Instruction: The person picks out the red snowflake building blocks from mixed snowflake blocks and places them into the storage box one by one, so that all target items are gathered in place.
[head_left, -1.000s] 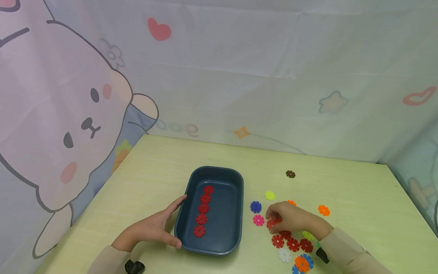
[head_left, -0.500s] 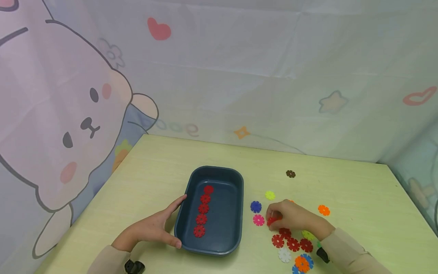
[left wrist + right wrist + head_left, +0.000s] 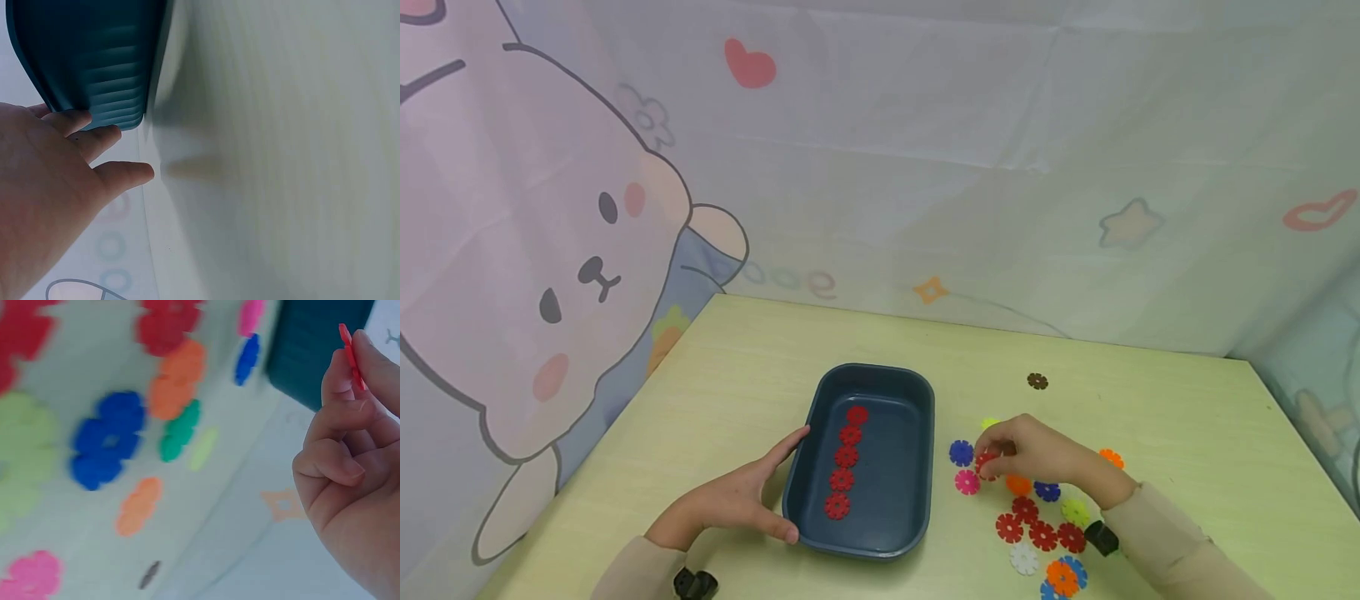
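My right hand (image 3: 1037, 454) pinches a red flower-shaped plastic disc (image 3: 987, 467) between thumb and fingertips. In the right wrist view that disc (image 3: 350, 357) shows edge-on, raised off the table. My left hand (image 3: 736, 497) rests against the left side of a dark blue rectangular tray (image 3: 891, 500), fingers spread, thumb by its near corner. The left wrist view shows these extended fingers along the tray wall (image 3: 115, 81). Inside the tray, several red discs (image 3: 846, 457) lie in a slanting row along the left half.
Right of the tray lie several more red discs (image 3: 1042, 536), a pink disc (image 3: 967, 482), a blue disc (image 3: 961, 453) and a white disc (image 3: 1024, 558). Orange and blue discs overlap (image 3: 1062, 578) near the front. A brown disc (image 3: 1037, 381) lies farther back, before a printed cloth backdrop (image 3: 880, 167).
My right hand has lifted the red disc and moved slightly up and left with it, uncovering an orange and a blue disc. The left hand and tray have stayed put.
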Demonstrator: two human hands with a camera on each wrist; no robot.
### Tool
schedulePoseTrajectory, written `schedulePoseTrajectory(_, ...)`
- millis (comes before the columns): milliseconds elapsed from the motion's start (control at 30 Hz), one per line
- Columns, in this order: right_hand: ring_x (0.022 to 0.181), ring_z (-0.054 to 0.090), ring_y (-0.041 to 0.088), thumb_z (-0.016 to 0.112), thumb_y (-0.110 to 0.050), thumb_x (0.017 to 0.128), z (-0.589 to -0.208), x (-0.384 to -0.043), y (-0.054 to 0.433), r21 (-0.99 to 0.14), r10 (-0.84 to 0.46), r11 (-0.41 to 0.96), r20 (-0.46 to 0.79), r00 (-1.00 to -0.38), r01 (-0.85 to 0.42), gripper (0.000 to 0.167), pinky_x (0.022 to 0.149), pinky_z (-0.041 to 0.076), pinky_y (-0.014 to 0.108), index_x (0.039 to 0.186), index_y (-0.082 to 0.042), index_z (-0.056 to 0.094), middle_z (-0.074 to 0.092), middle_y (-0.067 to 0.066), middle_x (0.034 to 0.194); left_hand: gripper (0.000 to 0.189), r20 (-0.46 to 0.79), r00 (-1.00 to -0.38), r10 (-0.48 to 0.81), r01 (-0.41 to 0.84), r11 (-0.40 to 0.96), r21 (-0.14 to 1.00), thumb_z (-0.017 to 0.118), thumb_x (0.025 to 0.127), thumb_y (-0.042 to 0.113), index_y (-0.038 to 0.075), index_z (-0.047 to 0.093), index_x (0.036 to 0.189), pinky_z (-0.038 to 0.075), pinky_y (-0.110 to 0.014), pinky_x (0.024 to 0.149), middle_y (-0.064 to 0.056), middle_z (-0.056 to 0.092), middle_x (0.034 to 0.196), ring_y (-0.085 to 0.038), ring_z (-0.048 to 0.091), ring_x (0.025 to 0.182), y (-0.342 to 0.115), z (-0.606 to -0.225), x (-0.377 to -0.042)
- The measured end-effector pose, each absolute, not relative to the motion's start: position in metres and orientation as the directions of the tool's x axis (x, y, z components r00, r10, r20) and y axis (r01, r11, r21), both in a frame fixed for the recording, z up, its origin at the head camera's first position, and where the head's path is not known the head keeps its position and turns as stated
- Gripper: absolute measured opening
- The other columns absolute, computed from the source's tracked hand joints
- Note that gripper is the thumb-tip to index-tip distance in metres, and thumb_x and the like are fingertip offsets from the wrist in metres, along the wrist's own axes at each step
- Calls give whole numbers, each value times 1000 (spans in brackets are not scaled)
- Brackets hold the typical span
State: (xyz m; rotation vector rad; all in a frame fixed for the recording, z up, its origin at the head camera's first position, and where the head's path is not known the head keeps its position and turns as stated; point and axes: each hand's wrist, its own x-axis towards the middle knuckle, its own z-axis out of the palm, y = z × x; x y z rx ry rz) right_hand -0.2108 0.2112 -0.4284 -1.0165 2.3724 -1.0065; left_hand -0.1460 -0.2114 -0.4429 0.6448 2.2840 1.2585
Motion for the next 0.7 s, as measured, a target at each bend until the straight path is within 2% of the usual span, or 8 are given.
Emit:
schedulePoseTrajectory(200, 61, 51, 4, 70, -21, 89, -410, -216, 196, -722, -760, 451, -3, -650, -524, 18, 57, 45, 22, 99, -6, 71, 65, -9, 77, 121, -156, -794, 588, 189, 482, 856, 87, 71, 29, 21, 2, 156, 18, -64, 108, -13, 8, 161, -36, 9, 146, -211, -442, -146)
schedulePoseTrajectory(433, 65, 57, 7, 69, -19, 90, -395, -220, 166, -716, -797, 399, 37, -602, -573, 17, 61, 49, 24, 103, -7, 71, 68, -9, 82, 121, -154, -793, 590, 186, 476, 860, 86, 71, 30, 19, 2, 156, 17, -64, 109, -12, 7, 161, -36, 8, 146, -210, -441, -146)
schedulePoseTrajectory(567, 69, 60, 5, 68, -17, 91, -391, -221, 147, -734, -819, 370, 32, -573, -570, 18, 63, 50, 24, 103, -5, 71, 70, -6, 84, 121, -161, -792, 590, 179, 475, 862, 86, 71, 31, 19, 2, 156, 17, -64, 109, -13, 7, 161, -36, 8, 146, -210, -441, -146)
schedulePoseTrajectory(700, 75, 64, 5, 69, -15, 90, -390, -220, 130, -765, -833, 344, 19, -553, -545, 19, 70, 53, 24, 104, -2, 70, 71, -3, 87, 121, -161, -787, 596, 172, 462, 870, 87, 71, 30, 17, 2, 156, 16, -64, 109, -13, 6, 161, -35, 7, 146, -210, -441, -146)
